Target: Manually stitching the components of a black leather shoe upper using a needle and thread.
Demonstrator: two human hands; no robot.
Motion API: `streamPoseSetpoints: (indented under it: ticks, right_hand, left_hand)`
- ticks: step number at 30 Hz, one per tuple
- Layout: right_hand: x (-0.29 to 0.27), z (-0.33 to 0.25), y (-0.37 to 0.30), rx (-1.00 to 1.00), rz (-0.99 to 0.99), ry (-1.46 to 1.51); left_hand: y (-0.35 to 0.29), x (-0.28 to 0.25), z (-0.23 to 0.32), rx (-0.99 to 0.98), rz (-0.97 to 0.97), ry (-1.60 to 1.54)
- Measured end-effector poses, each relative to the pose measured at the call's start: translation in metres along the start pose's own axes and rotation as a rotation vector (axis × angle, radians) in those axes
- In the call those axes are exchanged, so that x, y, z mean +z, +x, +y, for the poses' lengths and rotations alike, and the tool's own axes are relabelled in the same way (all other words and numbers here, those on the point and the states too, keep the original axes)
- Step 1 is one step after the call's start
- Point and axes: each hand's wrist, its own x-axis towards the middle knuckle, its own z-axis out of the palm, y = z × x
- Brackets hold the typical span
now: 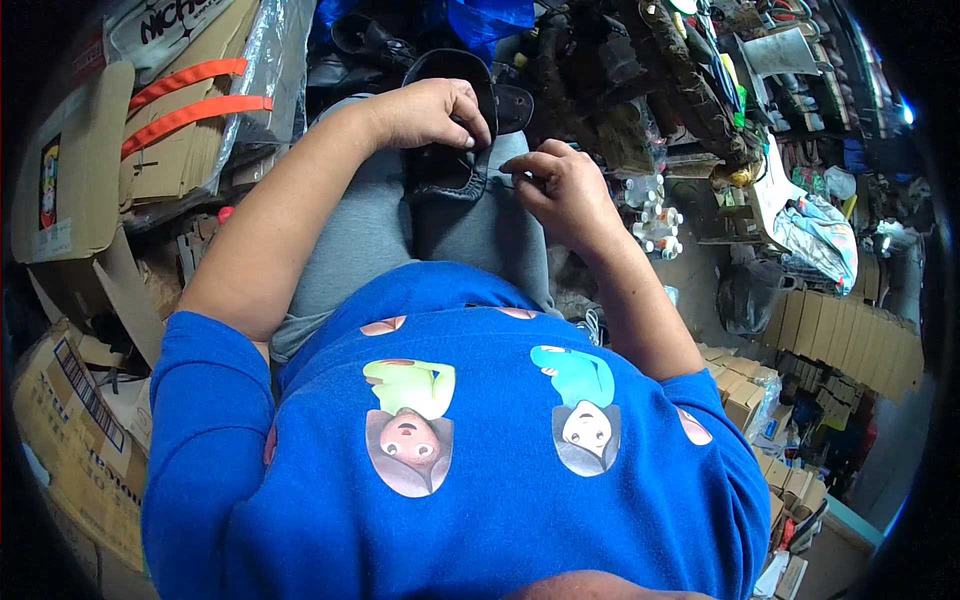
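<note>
A black leather shoe (447,182) lies across my thighs, its opening toward me and a strap or flap with a metal eyelet (516,103) sticking out on its far right. My left hand (432,112) reaches over the shoe, thumb and fingers closed on the edge of its upper. Just right of the shoe, my right hand (570,190) hovers above my grey trouser leg (345,215), apart from the leather. Its thumb and index finger come together; whatever is between them is too small to make out.
Cardboard boxes (75,170) with orange straps (195,105) stand at my left. Dark shoes (360,40) and a blue plastic bag (490,20) lie beyond my knees. On the right are small clear bottles (655,225), a cluttered bench and stacked cardboard (845,335).
</note>
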Motion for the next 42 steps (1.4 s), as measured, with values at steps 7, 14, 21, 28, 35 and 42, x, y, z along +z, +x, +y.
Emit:
streamPoseSetpoints:
  ticks: [7,14,21,28,35,42]
  right_hand:
    - [0.005,0.000,0.002,0.035,-0.009,0.061]
    - [0.005,0.013,0.005,0.021,-0.041,0.210]
    - [0.010,0.017,0.016,-0.129,-0.034,0.191]
    - [0.014,0.033,0.024,0.070,-0.212,0.445]
    - [0.022,0.016,0.025,-0.018,-0.103,0.428]
    - [0.023,0.016,0.008,-0.046,-0.010,0.316]
  left_hand:
    - [0.001,-0.002,-0.003,0.013,-0.002,0.034]
    - [0.000,-0.002,-0.001,-0.025,-0.005,-0.007]
    - [0.001,-0.003,-0.003,-0.028,-0.018,0.016]
    - [-0.001,-0.004,-0.003,0.025,-0.043,0.072]
    - [-0.017,0.007,-0.011,0.104,0.148,0.103]
    - [-0.086,-0.022,0.016,-0.187,0.595,0.139]
